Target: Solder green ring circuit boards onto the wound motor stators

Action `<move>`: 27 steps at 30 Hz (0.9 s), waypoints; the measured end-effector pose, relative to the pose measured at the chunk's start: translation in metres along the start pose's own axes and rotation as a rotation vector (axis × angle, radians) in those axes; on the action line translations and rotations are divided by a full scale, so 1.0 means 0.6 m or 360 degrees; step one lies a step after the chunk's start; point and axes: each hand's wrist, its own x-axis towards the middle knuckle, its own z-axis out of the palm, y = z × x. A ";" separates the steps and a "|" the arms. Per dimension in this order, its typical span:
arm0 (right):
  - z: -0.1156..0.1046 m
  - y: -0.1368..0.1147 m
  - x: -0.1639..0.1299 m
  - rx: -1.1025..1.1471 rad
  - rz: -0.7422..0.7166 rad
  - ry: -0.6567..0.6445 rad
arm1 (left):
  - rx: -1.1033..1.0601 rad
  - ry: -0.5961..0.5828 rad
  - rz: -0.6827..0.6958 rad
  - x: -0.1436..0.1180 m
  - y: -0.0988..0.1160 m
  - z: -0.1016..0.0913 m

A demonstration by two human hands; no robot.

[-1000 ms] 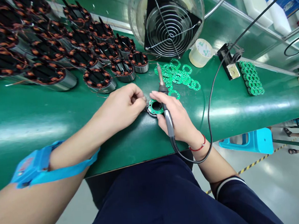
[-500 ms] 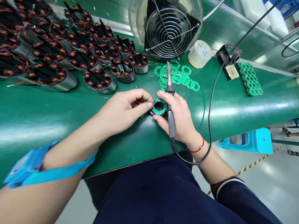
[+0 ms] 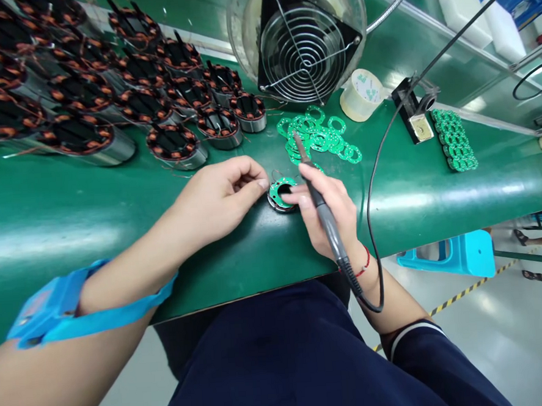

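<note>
Both hands flank stator (image 3: 282, 196); R hand (image 3: 329, 215) grips iron (image 3: 319, 197); L hand (image 3: 218, 197) pinched.

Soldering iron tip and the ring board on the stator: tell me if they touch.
Apart. The head view shows the soldering iron tip lifted over the loose rings, beyond the ring board.

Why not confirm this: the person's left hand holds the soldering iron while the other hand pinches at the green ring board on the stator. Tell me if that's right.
Not quite. The head view shows the soldering iron in the right hand. The left hand pinches at the green ring board on the stator.
</note>
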 end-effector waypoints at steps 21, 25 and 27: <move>0.005 0.011 -0.021 0.0181 -0.0016 0.0399 | 0.0279 0.0136 0.0138 -0.011 0.014 0.005; 0.006 0.017 -0.011 0.0173 0.0174 0.0163 | 0.0297 0.0147 0.0151 -0.010 0.016 0.006; 0.003 0.021 -0.006 0.0158 0.0179 -0.0046 | 0.0300 0.0146 0.0145 -0.010 0.012 0.006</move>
